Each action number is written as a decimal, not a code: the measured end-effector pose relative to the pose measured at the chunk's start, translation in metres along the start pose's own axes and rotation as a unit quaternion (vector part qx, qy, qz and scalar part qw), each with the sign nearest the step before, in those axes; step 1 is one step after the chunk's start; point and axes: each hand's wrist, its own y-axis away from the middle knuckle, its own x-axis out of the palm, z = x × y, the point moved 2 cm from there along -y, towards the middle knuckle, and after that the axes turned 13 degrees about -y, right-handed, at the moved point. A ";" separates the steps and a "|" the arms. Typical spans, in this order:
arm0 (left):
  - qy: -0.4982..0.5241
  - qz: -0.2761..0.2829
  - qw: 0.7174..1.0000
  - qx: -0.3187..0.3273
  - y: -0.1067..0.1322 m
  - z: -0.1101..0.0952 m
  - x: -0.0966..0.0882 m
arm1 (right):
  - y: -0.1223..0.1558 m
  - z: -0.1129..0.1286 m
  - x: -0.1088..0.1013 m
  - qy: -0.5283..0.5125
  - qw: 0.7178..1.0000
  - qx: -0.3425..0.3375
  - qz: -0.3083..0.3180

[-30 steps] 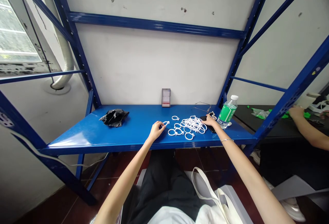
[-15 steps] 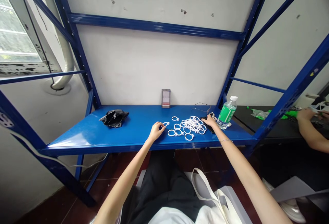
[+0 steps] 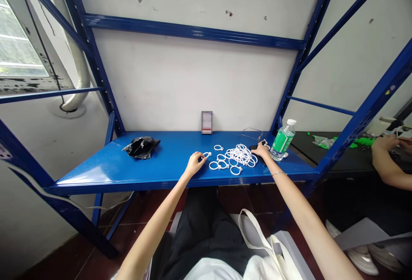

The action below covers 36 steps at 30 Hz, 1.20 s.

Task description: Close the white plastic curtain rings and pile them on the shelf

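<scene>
My left hand (image 3: 194, 163) is closed in a pinch on a white plastic ring (image 3: 207, 154), just above or on the blue table. Several more white rings (image 3: 240, 155) lie in a loose heap to its right, and single ones are scattered at the heap's left side. My right hand (image 3: 261, 150) is at the heap's right edge, fingers closed on a flat black object that looks like a phone (image 3: 253, 147). The hand covers much of that object.
Beside my right hand stands a water bottle (image 3: 282, 140) with a green label, and wire glasses (image 3: 252, 133) lie behind. A crumpled black bag (image 3: 141, 147) is at the left. A small box-like item (image 3: 207, 122) leans on the wall. Another person's hands (image 3: 386, 143) work at the right.
The view has shifted slightly. My right hand has shifted a little on the black object, while my left hand keeps its pinch on the ring.
</scene>
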 end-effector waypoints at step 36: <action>0.030 -0.009 0.999 -0.018 0.001 -0.003 -0.003 | 0.004 -0.006 -0.004 0.036 0.995 -0.084 -0.028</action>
